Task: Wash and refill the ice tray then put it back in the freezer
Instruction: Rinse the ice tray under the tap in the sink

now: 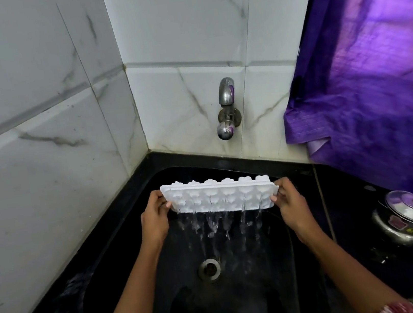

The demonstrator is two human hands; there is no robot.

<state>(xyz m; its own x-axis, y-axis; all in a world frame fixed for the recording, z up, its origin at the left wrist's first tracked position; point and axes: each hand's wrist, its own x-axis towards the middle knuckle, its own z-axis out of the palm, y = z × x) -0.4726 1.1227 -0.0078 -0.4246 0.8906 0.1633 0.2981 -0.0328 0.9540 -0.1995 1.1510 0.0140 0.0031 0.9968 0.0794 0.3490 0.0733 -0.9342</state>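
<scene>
Ice tray (pixel 221 197), white bumpy plastic, hangs tilted over the shiny black sink (pixel 185 307). Left hand (pixel 155 217) and right hand (pixel 291 204) each close a tight grip on one short end. Clear water (pixel 218 224) streams down toward the round metal drain (pixel 209 269).

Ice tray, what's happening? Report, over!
Left hand and right hand grip the ice tray ends. Tray tilted, water pouring into black sink. Tap not running. Nothing blocking.
</scene>
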